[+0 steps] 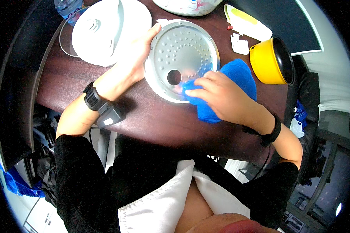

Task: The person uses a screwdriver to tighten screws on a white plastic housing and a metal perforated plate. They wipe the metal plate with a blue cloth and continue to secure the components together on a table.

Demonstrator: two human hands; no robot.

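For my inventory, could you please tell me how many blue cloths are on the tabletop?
1: the blue cloth is in the right hand, against the lower right of the metal disc that the left hand holds. Folds could hide another.

The table [66, 79] is dark red-brown and shiny. A tall dark panel [17, 89] stands at its left. A black panel [295, 33] with a white edge sits at the upper right, near a pale wall [336, 46]. The floor [237, 169] looks white.
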